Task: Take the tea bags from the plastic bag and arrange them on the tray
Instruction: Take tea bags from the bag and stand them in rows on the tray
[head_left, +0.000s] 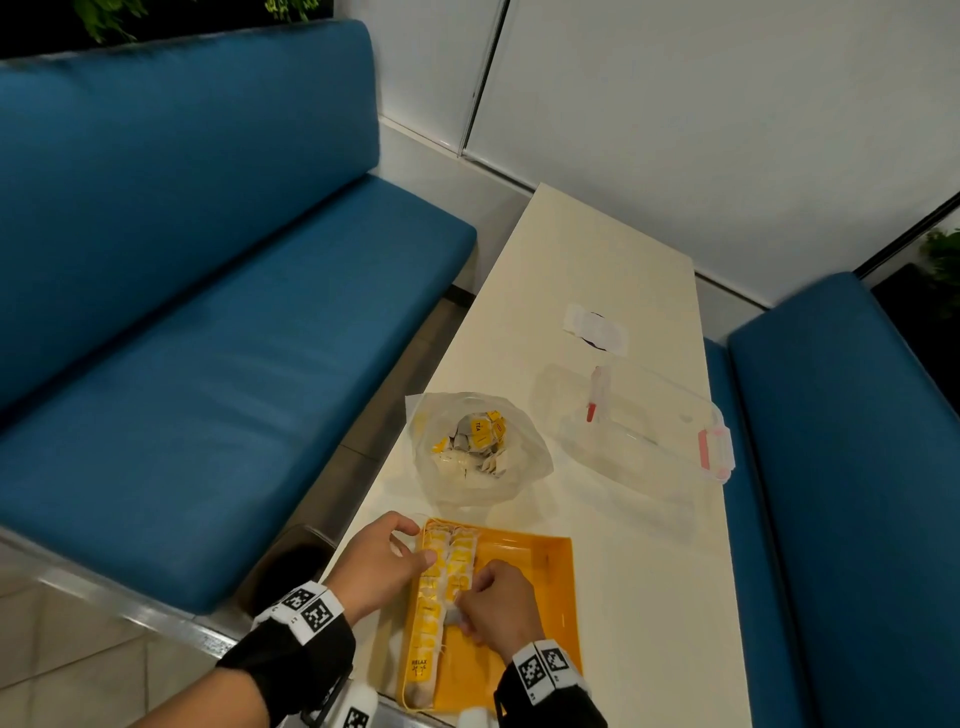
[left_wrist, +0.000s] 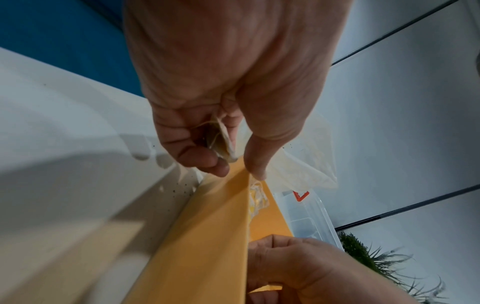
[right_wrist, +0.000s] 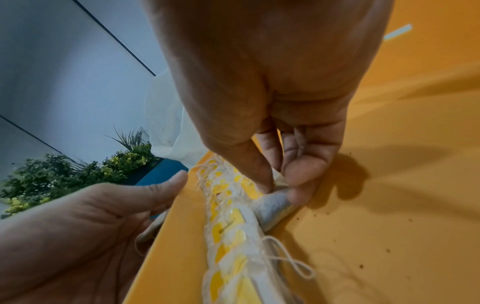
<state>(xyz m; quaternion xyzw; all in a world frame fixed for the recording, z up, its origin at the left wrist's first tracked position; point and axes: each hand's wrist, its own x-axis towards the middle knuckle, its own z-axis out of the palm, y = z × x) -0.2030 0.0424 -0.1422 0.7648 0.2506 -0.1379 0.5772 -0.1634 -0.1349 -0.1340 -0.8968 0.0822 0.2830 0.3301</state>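
An orange tray (head_left: 540, 582) lies at the table's near edge. Two rows of yellow-tagged tea bags (head_left: 441, 582) fill its left side. My right hand (head_left: 465, 618) pinches a tea bag (right_wrist: 275, 203) between thumb and fingers, low on the tray floor beside the rows (right_wrist: 228, 236). My left hand (head_left: 415, 543) is at the tray's left rim (left_wrist: 221, 226), its fingers curled round a couple of tea bags (left_wrist: 221, 137), its thumb touching the rim. A clear plastic bag (head_left: 478, 447) with several more tea bags stands open just beyond the tray.
A clear plastic box with pink latches (head_left: 639, 421) lies right of the bag, with a white wrapper (head_left: 597, 327) farther back. The cream table (head_left: 649, 571) is narrow, with blue benches (head_left: 208, 389) on both sides. Tea crumbs dot the tray floor (right_wrist: 363, 236).
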